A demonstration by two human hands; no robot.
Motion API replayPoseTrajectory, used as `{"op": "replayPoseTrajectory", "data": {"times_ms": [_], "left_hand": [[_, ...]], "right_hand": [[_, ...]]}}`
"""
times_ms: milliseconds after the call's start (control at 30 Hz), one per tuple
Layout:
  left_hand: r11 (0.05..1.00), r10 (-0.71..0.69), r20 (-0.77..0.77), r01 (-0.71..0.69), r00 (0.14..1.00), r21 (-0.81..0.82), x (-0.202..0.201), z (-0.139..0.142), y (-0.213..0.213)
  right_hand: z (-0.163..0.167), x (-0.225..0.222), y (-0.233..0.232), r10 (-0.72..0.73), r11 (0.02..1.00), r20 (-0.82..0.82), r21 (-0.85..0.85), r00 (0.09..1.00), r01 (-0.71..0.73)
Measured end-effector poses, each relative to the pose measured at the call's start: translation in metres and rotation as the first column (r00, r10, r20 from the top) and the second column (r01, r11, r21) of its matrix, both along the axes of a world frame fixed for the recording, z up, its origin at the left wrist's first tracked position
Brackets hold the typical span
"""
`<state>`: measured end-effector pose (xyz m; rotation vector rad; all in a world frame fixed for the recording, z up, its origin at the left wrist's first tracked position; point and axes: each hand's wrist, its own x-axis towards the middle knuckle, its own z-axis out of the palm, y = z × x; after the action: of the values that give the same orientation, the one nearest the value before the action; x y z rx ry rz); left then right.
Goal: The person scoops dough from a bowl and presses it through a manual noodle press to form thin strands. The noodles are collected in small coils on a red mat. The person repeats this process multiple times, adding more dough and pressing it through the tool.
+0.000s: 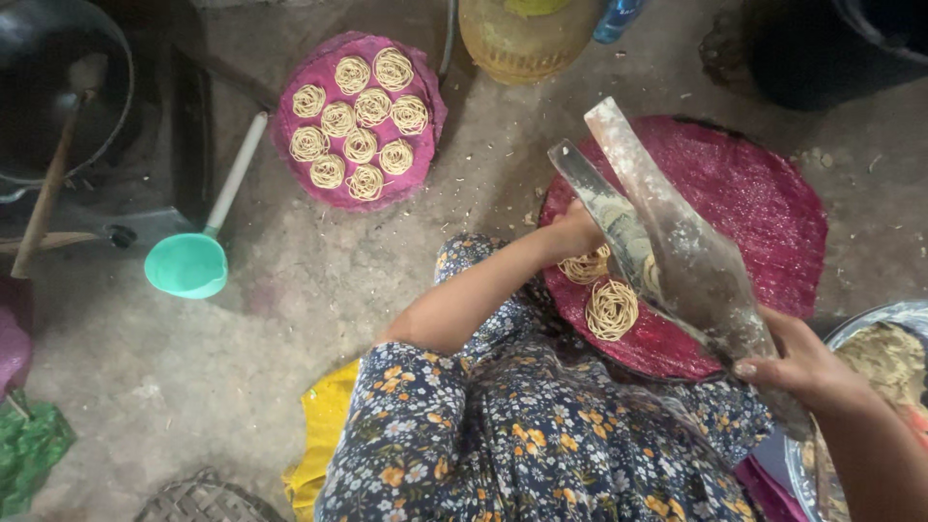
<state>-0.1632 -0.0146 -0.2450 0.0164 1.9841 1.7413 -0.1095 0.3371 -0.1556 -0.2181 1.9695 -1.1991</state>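
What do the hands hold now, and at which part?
Both hands hold a metal noodle press: the right hand grips its near handle end, the left hand its far side.

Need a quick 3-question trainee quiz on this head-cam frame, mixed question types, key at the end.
1. True or false: the right hand holds the handle of the long metal press.
2. Which mat carries more noodle coils: A) the small mat near the green ladle, or B) the big mat under the press?
3. Fill in: the left hand is at the press's lower end, right above the ____ on the big mat.

Key
1. True; its grip is closed around the handle.
2. A. It is nearly full of noodle coils; the big mat shows only a few fresh coils.
3. Coils.
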Motion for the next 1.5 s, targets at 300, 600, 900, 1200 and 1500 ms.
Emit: {"op": "replayPoseTrajectory", "data": {"times_ms": [300,600,900,1200,1500], "left_hand": [[0.891,-0.057,0.017,0.059,0.998,-0.451,0.019,-0.057,0.003],[0.675,-0.266,-0.401,-0.127,0.876,-0.727,0.032,0.001,-0.037],[-0.088,0.018,-0.368,0.368,0.930,0.926,-0.058,0.107,-0.057],[-0.052,0.122,-0.017,0.024,0.992,0.998,-0.095,0.060,-0.006],[0.023,0.253,0.195,-0.207,0.948,0.978,-0.072,0.055,0.001]], "right_hand": [[0.001,0.000,-0.013,-0.074,0.997,-0.098,-0.038,0.993,0.070],[-0.011,-0.005,0.010,-0.191,0.974,-0.082,-0.138,0.978,0.179],[-0.012,-0.009,0.010,-0.189,0.956,0.256,-0.174,0.948,0.237],[-0.032,-0.042,0.038,-0.106,0.975,0.322,-0.154,0.941,0.162],[-0.040,-0.026,0.050,-0.260,0.963,0.275,0.146,0.926,0.227]]}}
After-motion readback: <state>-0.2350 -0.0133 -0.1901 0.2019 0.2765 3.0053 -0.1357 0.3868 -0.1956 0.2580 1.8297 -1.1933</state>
